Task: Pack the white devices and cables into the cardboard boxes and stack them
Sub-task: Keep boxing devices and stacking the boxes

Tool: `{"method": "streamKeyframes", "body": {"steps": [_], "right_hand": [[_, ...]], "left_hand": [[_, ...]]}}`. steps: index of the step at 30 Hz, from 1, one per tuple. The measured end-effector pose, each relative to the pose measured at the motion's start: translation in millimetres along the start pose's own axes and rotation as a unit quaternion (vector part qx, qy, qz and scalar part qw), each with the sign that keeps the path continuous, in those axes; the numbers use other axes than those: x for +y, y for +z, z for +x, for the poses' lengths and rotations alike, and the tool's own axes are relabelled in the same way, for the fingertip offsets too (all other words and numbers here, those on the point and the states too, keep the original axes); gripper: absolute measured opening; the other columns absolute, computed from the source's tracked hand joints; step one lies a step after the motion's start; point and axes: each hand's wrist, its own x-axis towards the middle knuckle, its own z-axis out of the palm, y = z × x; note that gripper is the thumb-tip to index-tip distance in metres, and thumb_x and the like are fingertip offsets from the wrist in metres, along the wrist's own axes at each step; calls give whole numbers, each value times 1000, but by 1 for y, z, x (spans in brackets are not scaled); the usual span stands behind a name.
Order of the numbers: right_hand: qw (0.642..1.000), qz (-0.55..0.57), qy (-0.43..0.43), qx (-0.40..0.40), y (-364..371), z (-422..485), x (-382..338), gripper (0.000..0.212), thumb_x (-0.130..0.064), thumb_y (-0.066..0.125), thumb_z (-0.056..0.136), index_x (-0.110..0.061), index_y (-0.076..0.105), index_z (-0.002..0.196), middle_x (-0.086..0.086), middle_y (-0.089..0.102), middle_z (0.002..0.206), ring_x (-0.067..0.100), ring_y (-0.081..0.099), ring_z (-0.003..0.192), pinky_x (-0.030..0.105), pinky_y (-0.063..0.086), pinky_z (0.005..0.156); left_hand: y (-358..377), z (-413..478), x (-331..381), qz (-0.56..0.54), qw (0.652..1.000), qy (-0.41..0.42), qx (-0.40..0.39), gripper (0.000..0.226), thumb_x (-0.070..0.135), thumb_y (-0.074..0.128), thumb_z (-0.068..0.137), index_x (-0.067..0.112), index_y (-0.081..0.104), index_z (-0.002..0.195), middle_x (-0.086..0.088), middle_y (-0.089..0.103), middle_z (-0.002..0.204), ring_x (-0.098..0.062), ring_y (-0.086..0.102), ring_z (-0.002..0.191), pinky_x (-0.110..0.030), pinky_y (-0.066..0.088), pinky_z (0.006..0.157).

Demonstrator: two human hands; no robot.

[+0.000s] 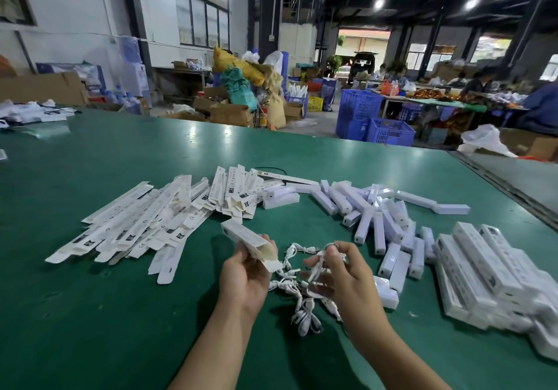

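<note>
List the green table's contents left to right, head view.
Flat white cardboard boxes, open white box in left hand, white cable tangle, white bar-shaped devices, stacked packed white boxes.

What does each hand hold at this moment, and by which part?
The left hand grips a slim white cardboard box near its open end. The right hand pinches a thin white cable by its bundled loops; the exact spot is blurred.

White devices (pixel 367 208), white cables (pixel 305 299), green table (pixel 120 314), blue crates (pixel 389 131)
</note>
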Motion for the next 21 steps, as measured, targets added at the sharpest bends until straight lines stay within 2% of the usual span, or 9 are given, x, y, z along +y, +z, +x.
{"method": "streamKeyframes", "body": {"steps": [3,6,10,14,17,19,21], "right_hand": [[995,91,35,-14,-5,-10,1,16,-24,48,101,-10,53,99,9,71,84,36,71,68,34,57,55],[994,97,39,-4,-9,-10,4,10,-20,55,96,-16,63,100,9,68,82,31,67,62,29,55,54],[994,102,40,-9,-16,-7,6,21,-7,51,100,-22,66,103,9,65,84,27,64,61,31,56,59],[995,89,41,-7,-17,-5,12,19,-2,49,100,-14,63,101,15,62,95,28,64,64,31,56,61],[995,84,50,-25,-15,-3,19,26,1,47,98,-14,63,84,12,58,89,21,62,65,31,57,67],[990,108,85,-26,-12,-1,21,21,-8,54,89,-17,65,73,12,54,90,17,61,65,29,56,68],[986,116,118,-23,-8,-1,22,13,-30,62,77,-21,67,69,10,49,87,17,56,68,28,55,68]], "left_hand": [[0,-2,0,-49,998,-30,-21,29,15,40,107,-1,62,97,-21,64,87,-26,60,82,-32,58,46],[-3,0,3,-64,996,-47,-35,28,14,41,106,1,64,96,-21,66,81,-26,62,81,-32,58,48],[-8,6,3,-47,997,-42,-36,26,16,40,107,2,62,105,-22,66,85,-26,64,78,-33,61,54],[-9,9,2,-30,998,-33,-34,26,13,41,107,2,63,100,-22,67,87,-28,68,71,-35,61,54],[-9,8,1,-16,999,-33,-32,24,14,43,106,3,63,97,-22,67,93,-29,70,64,-35,61,53],[-8,10,0,0,1000,-18,-19,22,14,43,106,4,62,108,-21,65,100,-29,70,65,-34,59,49],[-8,15,-3,44,999,13,-5,24,15,41,107,6,59,119,-19,64,100,-28,68,73,-35,59,49]]}}
